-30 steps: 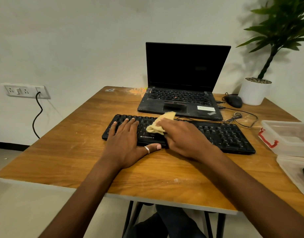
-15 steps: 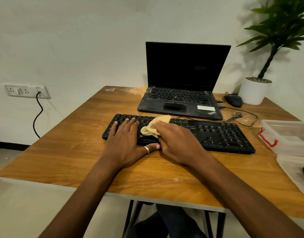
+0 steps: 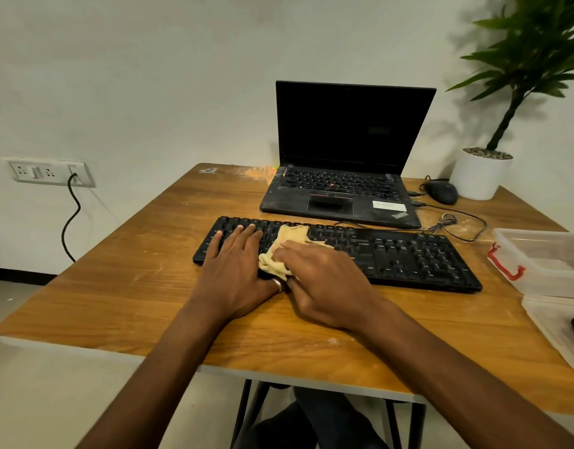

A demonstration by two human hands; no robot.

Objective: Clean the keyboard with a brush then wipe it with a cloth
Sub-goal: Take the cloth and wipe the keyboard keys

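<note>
Wiping stage, to judge from the layout. Small crumpled pale-yellow cloth (image 3: 290, 241) on the left-middle keys of the long black plastic keyboard (image 3: 409, 257), which lies across the brown wooden counter (image 3: 133, 286). Right grip (image 3: 324, 283) with fingers bent over the cloth, holding it bunched and pressed onto the keys. Left grip (image 3: 234, 270) spread flat on the left end of the keyboard, pinching nothing, only steadying.

Probably very light and soft, that cloth. Folds easily and would slip out if held by one corner. Better taken as a bunch under the fingers, with the thumb at the near edge.

Keyboard likely light and stiff, and ready to slide on the smooth wood. Should be held down at one end, away from the wiped zone. Gentle pressure advisable on the keys, otherwise some risk of catching a cap with a fold.
</note>
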